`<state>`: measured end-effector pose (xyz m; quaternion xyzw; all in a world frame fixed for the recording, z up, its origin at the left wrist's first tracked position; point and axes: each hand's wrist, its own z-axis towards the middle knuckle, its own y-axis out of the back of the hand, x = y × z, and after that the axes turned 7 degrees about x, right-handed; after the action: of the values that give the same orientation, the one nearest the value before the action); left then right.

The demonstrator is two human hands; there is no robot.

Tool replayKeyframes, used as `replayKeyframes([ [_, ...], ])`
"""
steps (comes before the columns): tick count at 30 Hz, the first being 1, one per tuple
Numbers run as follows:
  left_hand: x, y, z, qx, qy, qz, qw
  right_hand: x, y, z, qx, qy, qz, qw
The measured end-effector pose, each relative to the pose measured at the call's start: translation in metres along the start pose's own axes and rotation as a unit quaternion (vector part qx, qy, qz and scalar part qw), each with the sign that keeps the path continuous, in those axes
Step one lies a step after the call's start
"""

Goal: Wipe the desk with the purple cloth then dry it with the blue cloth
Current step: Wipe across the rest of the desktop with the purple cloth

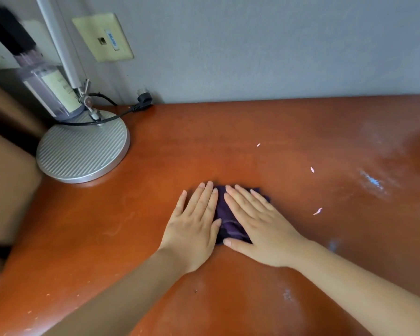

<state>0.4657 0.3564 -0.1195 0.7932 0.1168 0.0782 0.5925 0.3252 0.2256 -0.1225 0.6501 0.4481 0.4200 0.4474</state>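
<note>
Nearest: both forearms enter from 6 o'clock. Left hand [196, 225] and right hand [255, 227] lie flat side by side, fingers straight, pressing the purple cloth [228, 224] onto the desk [228, 146] near frame centre; neither grasps it. The cloth is bunched small and mostly covered. Pale scraps [317, 211] lie at 3 o'clock of the hands. Smears shine further right. Lamp base [83, 146] with cable [112, 116] sits at 10 o'clock, near the wall. Blue cloth not in view.

Risk: flat palms may slide over the bunched cloth, leaving streaks; a leftward stroke could snag the cable or bump the base.
</note>
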Motion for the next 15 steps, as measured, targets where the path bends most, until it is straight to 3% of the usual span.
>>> replayKeyframes([
  [15,-0.005,0.013,0.015,0.053,0.055,0.004,0.997,-0.021,0.02,0.019,0.072,0.024,0.044,0.996],
])
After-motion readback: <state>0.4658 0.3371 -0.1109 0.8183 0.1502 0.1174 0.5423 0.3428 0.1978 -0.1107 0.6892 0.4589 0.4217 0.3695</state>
